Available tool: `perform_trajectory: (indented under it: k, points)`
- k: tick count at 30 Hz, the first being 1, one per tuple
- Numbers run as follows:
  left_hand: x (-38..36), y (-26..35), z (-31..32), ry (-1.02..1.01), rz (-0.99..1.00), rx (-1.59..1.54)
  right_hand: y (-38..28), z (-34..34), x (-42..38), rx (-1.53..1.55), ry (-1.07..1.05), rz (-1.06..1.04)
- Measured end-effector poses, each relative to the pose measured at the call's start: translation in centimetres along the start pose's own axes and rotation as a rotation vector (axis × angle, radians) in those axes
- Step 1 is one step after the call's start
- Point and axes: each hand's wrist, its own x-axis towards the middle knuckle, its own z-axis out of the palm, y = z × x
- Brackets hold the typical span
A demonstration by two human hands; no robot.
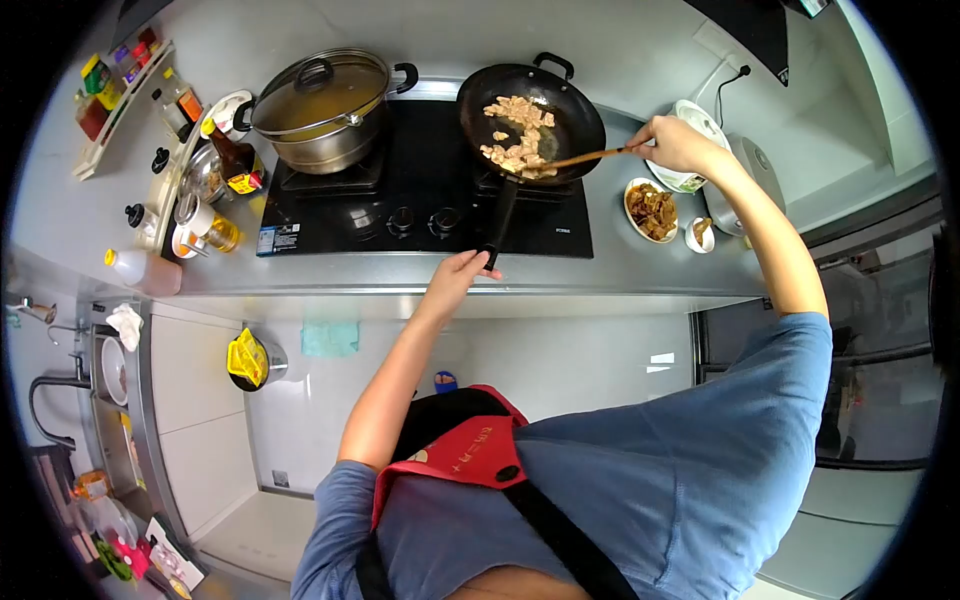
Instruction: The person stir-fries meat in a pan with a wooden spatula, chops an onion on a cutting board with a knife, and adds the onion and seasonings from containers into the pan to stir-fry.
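Observation:
A dark wok [480, 108] sits on the right burner of the black gas stove [420, 190], its handle pointing toward me. Pale pieces of meat [517, 155] lie spread across its inside. My left hand [462, 281] is closed around the end of the wok's handle [503, 222]. Up at the right, my right hand [676, 145] grips a wooden spatula [590, 157], whose far end reaches into the wok by the meat. Just below that hand stand a bowl of brown cooked food [651, 212] and a small white cup [700, 236].
A lidded steel pot [325, 120] occupies the left burner. Bottles, including a dark sauce bottle [232, 160] and an oil bottle [207, 222], crowd the counter's left end. A rice cooker [757, 180] stands at the right. Below left are a bin [257, 362] and the sink [112, 370].

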Motion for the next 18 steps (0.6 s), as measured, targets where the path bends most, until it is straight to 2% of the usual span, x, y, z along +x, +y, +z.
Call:
perform_trajectory:
  k: [3, 5, 7, 9, 11, 12, 14, 15, 16, 18]
  points:
    - [0.0, 0.2, -0.1, -0.028, 0.001, 0.028, -1.5, 1.9, 1.0, 0.001, -0.053, 0.053]
    - [0.1, 0.1, -0.2, -0.033, 0.007, 0.036, -0.3, 4.4, 3.1, -0.051, -0.005, 0.077]
    - [-0.1, 0.3, -0.2, -0.032, 0.015, 0.049, 0.5, 5.4, 5.0, -0.004, 0.132, 0.165]
    - [-0.4, 0.5, 0.1, 0.021, -0.014, -0.001, 2.4, 6.0, 6.4, -0.01, 0.157, 0.127]
    - [0.1, -0.5, -0.3, -0.064, 0.071, 0.026, 3.5, 7.1, 8.1, -0.03, 0.204, 0.201]
    - [0.0, -1.3, -0.3, -0.065, 0.107, 0.07, 3.6, 7.8, 8.7, -0.087, 0.159, 0.306]
    - [-0.7, -2.0, -1.2, -0.004, 0.149, 0.09, 3.8, 10.3, 9.6, 0.018, 0.287, 0.149]
    - [-1.3, -2.0, -2.1, 0.006, 0.163, 0.064, -0.1, 8.9, 7.7, 0.054, 0.304, 0.204]
    - [-2.3, -2.4, -4.3, 0.083, 0.164, 0.061, 1.6, 10.7, 7.7, 0.004, 0.363, 0.06]
    - [-4.1, -3.9, -7.9, 0.455, 0.261, 0.054, 0.4, 10.4, 5.4, -0.078, 0.346, 0.033]
